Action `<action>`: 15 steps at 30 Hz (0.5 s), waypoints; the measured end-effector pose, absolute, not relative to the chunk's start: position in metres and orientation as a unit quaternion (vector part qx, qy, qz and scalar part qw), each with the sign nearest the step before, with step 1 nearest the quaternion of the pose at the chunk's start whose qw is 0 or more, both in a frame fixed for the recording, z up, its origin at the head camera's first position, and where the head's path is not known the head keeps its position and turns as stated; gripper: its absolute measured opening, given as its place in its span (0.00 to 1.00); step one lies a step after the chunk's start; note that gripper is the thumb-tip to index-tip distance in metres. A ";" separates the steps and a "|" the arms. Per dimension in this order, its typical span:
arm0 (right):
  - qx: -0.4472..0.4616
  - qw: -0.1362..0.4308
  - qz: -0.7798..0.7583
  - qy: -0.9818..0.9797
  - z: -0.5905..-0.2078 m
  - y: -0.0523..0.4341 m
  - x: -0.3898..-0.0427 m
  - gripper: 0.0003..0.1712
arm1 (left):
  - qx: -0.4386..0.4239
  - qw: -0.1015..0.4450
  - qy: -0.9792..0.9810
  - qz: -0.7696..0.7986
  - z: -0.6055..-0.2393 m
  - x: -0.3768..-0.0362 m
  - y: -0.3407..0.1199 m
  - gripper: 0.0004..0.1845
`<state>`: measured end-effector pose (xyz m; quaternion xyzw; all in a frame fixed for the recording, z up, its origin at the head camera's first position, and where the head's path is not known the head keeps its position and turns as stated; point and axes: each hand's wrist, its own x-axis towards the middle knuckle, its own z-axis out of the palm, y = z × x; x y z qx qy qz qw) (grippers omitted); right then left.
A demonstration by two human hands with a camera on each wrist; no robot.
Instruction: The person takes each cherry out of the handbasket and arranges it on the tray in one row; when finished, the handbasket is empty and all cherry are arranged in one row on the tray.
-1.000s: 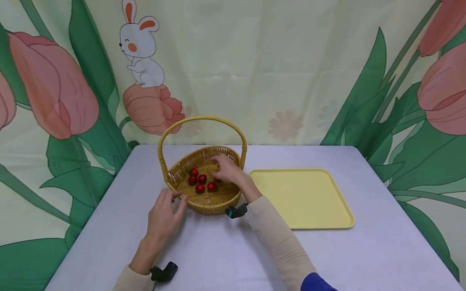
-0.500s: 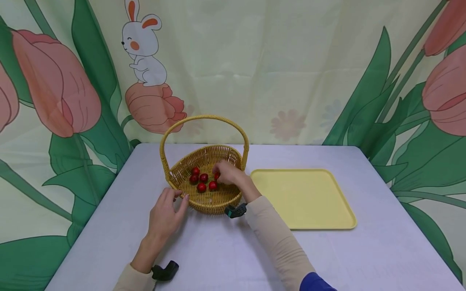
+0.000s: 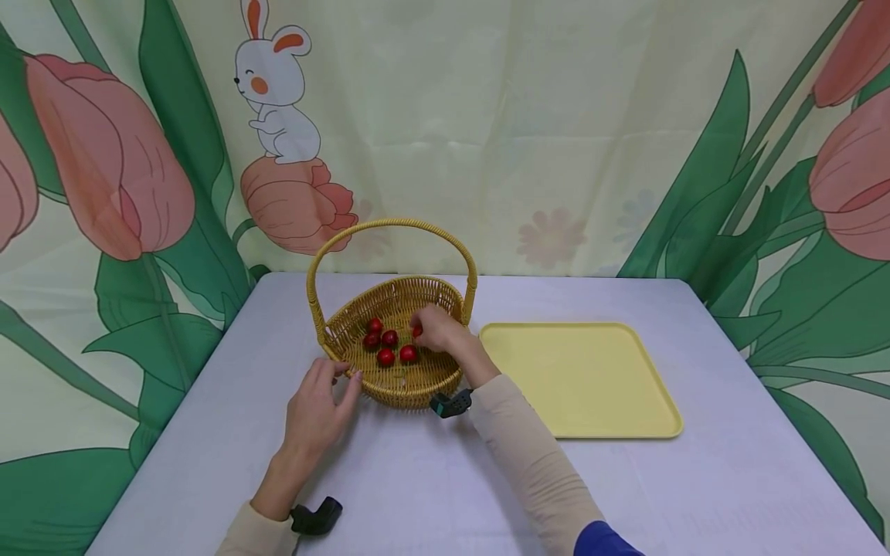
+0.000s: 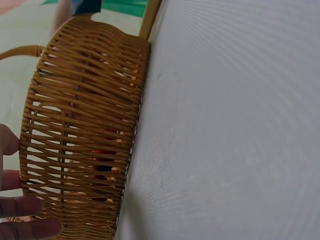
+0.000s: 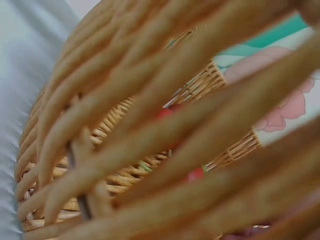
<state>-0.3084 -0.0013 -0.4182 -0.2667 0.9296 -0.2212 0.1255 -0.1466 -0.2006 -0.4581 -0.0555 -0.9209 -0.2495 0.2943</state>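
Note:
A golden wicker basket with a tall arched handle stands on the white table. Several red cherries lie loose inside it. My left hand holds the basket's near left rim; in the left wrist view, its fingers lie against the outer weave. Over the right side of the basket, my right hand pinches one red cherry in its fingertips. Through the wicker strands in the right wrist view, only bits of red show; the right hand is hidden there.
A yellow rectangular tray lies flat to the right of the basket, beside my right forearm. Behind the table hangs a curtain printed with tulips and a rabbit.
My right hand has lowered its spread fingers onto a cherry at the basket's right side and pinched it. The left hand keeps its hold on the rim.

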 end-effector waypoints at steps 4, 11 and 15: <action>-0.265 0.115 -0.235 0.928 -0.417 0.000 -0.307 0.21 | -0.057 0.295 -0.921 -0.250 -0.458 -0.147 -0.200 0.14; -0.276 0.076 -0.252 0.924 -0.412 0.004 -0.300 0.19 | -0.057 0.293 -0.921 -0.249 -0.459 -0.147 -0.200 0.14; -0.292 0.052 -0.265 0.918 -0.405 0.007 -0.294 0.17 | -0.055 0.293 -0.921 -0.251 -0.458 -0.146 -0.200 0.14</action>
